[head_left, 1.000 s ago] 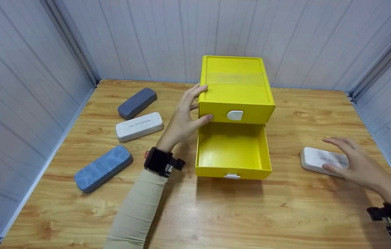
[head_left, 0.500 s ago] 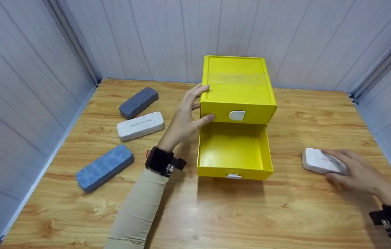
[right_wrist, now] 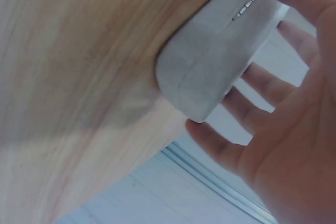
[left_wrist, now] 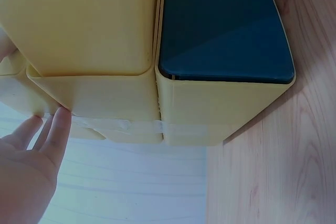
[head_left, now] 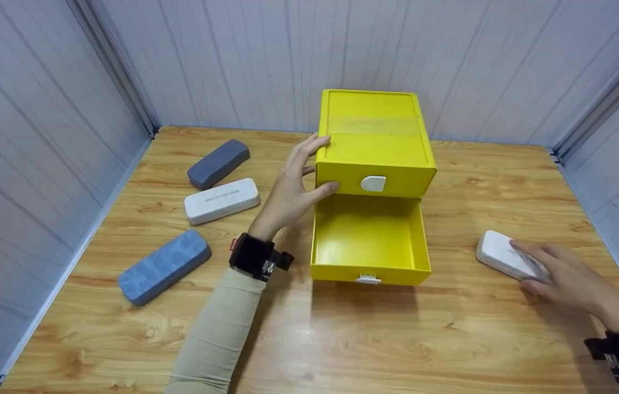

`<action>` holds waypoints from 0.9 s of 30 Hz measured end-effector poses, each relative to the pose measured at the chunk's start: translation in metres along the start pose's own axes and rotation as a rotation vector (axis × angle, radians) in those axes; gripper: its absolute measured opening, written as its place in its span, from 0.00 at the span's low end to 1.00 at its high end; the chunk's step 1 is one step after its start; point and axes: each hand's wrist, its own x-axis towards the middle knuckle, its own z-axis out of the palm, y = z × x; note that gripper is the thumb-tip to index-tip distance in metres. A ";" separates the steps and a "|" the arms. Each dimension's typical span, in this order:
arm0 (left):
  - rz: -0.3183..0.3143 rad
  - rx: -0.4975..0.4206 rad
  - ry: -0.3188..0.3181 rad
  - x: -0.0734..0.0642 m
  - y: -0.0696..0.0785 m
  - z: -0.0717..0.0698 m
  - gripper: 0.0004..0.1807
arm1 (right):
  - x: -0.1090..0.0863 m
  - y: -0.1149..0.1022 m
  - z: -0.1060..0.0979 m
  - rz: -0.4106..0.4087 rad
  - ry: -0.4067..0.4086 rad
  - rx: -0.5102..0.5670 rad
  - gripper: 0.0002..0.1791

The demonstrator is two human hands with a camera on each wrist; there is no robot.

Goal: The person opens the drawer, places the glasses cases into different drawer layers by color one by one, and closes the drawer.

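Observation:
My left hand (head_left: 289, 192) grips the upper left front corner of a yellow two-drawer box (head_left: 378, 148), thumb on the front face and fingers at the top and side. In the left wrist view its fingertips (left_wrist: 62, 119) touch the box wall near some clear tape. Below, the lower drawer (head_left: 364, 235) is pulled out, its inside bare. Off to the right, my right hand (head_left: 577, 282) holds a white glasses case (head_left: 509, 254) between thumb and fingers. The right wrist view shows lettering on that case (right_wrist: 210, 56); whether it is lifted I cannot tell.
Three more glasses cases lie on the left of the wooden table (head_left: 298, 350): a dark grey one (head_left: 218, 163), a white one (head_left: 222, 201) and a blue patterned one (head_left: 164, 267). Pale panel walls (head_left: 233, 65) enclose the back and both sides.
My right hand has closed round the white glasses case, which has turned a little, its left end now pointing farther back. My left hand and the drawer box have stayed put.

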 end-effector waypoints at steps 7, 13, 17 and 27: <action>-0.002 0.003 0.002 0.000 0.001 0.000 0.44 | -0.001 -0.013 -0.008 0.115 -0.161 0.014 0.49; 0.007 -0.005 0.000 0.000 0.001 0.000 0.44 | -0.005 -0.024 -0.011 0.185 -0.229 0.002 0.47; 0.006 -0.005 0.001 0.000 0.001 0.000 0.44 | -0.005 -0.029 -0.011 0.222 -0.231 -0.027 0.47; 0.009 0.017 -0.001 0.000 -0.001 0.000 0.43 | 0.003 -0.037 -0.012 0.271 -0.263 -0.058 0.44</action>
